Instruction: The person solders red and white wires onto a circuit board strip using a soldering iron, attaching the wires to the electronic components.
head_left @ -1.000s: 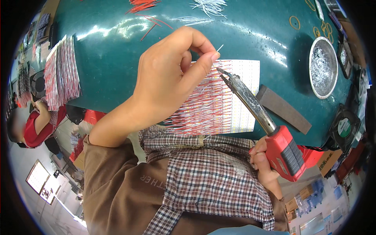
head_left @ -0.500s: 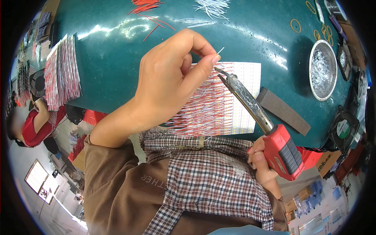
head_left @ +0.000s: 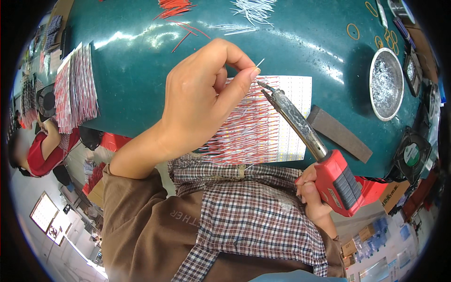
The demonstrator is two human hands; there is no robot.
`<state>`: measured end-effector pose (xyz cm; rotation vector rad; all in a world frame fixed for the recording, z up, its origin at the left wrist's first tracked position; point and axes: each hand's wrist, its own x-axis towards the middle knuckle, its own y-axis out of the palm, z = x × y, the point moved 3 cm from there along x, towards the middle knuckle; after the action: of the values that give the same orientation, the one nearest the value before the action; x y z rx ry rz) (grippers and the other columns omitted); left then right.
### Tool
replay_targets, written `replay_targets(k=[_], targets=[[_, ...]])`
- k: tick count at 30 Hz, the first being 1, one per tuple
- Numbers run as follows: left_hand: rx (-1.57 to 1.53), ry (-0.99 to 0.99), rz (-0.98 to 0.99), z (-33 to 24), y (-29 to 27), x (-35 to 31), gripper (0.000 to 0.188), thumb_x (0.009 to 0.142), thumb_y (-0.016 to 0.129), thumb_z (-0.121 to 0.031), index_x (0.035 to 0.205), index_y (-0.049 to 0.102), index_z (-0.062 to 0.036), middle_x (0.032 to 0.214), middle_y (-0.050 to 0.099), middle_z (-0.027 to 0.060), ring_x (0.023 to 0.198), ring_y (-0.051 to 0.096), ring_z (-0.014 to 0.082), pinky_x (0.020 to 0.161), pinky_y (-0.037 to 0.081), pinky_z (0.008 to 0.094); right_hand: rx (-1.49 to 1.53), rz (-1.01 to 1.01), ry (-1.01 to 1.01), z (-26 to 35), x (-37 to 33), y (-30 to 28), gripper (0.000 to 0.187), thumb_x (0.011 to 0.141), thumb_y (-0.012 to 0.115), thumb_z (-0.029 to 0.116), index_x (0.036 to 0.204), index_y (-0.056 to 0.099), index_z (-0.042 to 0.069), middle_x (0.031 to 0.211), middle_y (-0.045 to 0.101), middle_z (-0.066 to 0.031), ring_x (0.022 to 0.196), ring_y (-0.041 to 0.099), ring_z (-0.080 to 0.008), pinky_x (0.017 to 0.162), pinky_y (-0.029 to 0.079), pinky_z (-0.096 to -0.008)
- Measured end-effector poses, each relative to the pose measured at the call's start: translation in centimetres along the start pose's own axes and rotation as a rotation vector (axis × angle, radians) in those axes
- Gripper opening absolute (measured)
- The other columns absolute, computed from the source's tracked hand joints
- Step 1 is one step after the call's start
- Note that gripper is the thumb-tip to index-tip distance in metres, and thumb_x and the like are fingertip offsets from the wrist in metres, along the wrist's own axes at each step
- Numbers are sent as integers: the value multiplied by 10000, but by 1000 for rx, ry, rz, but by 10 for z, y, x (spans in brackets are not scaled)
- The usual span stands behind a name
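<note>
My left hand [head_left: 199, 96] pinches a short white wire [head_left: 260, 61] between thumb and forefinger, its end poking up past the fingertips. Under that hand lies a white LED strip panel [head_left: 295, 117], its left part covered by rows of red and white wires [head_left: 249, 131]. My right hand [head_left: 312, 195] is closed around the red and black handle of a soldering iron [head_left: 300, 124]. The iron's dark tip rests at or just above the panel's top edge, right beside my left thumb. Whether the tip touches the panel I cannot tell.
A grey-brown bar [head_left: 340, 134] lies right of the panel, near a metal bowl [head_left: 386, 84] of silvery bits. Loose red wires [head_left: 174, 8] and white wires [head_left: 253, 10] lie at the back. Wired panels [head_left: 75, 89] hang at left, near a person in red [head_left: 44, 152]. A fan [head_left: 412, 152] stands right.
My left hand has shifted slightly left and down with the white wire, a little away from the iron's tip. The soldering iron has hardly moved.
</note>
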<state>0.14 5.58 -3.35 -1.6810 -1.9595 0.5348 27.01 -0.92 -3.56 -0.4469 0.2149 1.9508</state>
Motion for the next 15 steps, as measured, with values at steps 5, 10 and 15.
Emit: replay_targets(k=[5, 10, 15], targets=[[4, 12, -11, 1, 0, 0, 126, 808, 704, -72, 843, 584, -62, 699, 585, -15, 467, 397, 87, 430, 326, 252, -40, 26, -13, 2, 4, 1, 155, 864, 581, 142, 857, 529, -4, 774, 541, -103, 491, 439, -87, 451, 360, -216], [7, 10, -38, 2, -4, 2, 126, 802, 707, -71, 836, 585, -65, 710, 592, -14, 473, 416, 88, 437, 337, 250, -31, -3, -39, 3, 6, 2, 112, 841, 551, 102, 847, 530, -8, 759, 540, -106, 487, 437, -89, 449, 358, -214], [119, 124, -44, -2, -11, 8, 82, 818, 684, -4, 852, 616, -33, 786, 612, -30, 558, 401, 20, 503, 276, 193, -167, 75, -34, -1, -3, -9, 94, 818, 548, 78, 844, 514, -6, 738, 523, -101, 455, 420, -92, 438, 362, -220]])
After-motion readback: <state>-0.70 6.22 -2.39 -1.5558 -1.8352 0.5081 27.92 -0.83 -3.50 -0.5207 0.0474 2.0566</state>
